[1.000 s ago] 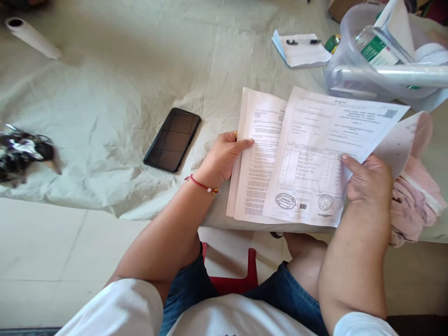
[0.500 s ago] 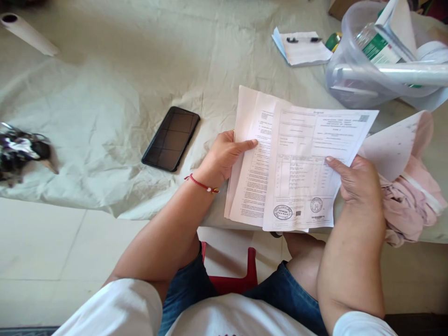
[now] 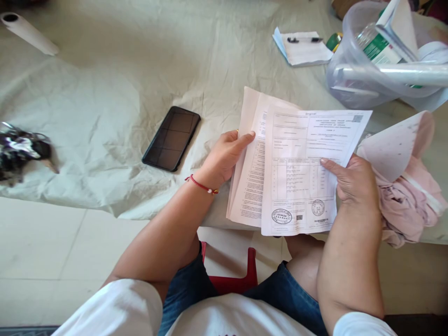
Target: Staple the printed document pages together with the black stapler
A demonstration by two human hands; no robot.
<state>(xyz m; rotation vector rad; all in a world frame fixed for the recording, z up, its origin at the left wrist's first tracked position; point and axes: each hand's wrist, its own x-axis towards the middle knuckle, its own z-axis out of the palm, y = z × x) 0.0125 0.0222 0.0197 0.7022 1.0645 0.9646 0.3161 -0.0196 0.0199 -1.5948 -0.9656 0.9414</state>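
Note:
My left hand [image 3: 227, 154] pinches the left edge of several printed sheets [image 3: 247, 191], thumb on top and the other fingers mostly hidden beneath. In my right hand [image 3: 355, 179] is a stamped form [image 3: 301, 172], gripped at its right edge with the thumb lying on the print. The form overlaps the right part of the sheets and bears two round ink stamps near its bottom. Both papers are above the table's front edge, over my lap. A dark phone [image 3: 171, 138] lies on the table left of my left hand.
Right of my right hand lies crumpled pink cloth [image 3: 406, 205] with a curled sheet. A clear plastic tub [image 3: 343, 88] holds a bottle and papers. A notepad [image 3: 304, 53] with a pen, a white roll [image 3: 31, 35] and a dark bundle [image 3: 24, 151] rest on the covered table.
My right hand has shifted slightly left with the stamped form, which now covers more of the sheets. The sheets in my left hand have tilted a little; that hand has barely moved.

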